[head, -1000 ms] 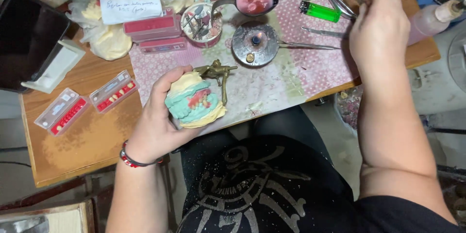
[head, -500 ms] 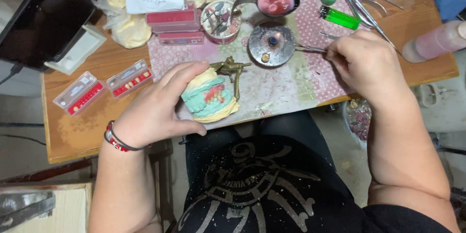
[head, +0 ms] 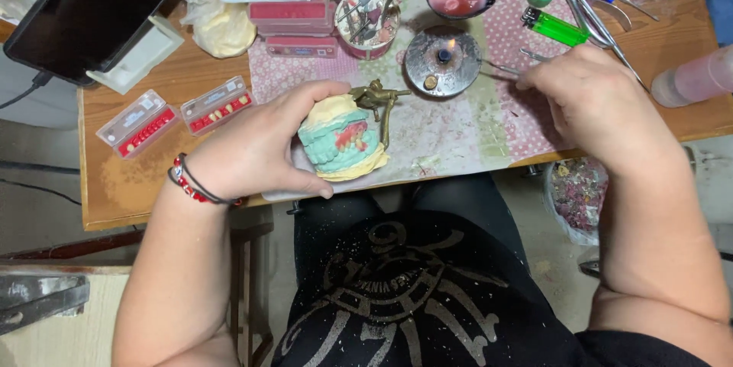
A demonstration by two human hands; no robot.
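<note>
Left hand (head: 252,145) wraps its grip around a chalky plaster dental model (head: 341,140) with pink wax gums on a brass hinge, low over the bench (head: 145,184). Right hand (head: 588,103) pinches a thin metal tool (head: 500,69), tip toward the round steel burner (head: 443,60).

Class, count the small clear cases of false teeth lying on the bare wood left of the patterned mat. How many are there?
2. One clear case lies farthest left, by the tablet stand; the other case sits beside it, just above the left hand. More flat pink boxes are stacked at the desk's far edge.
</note>
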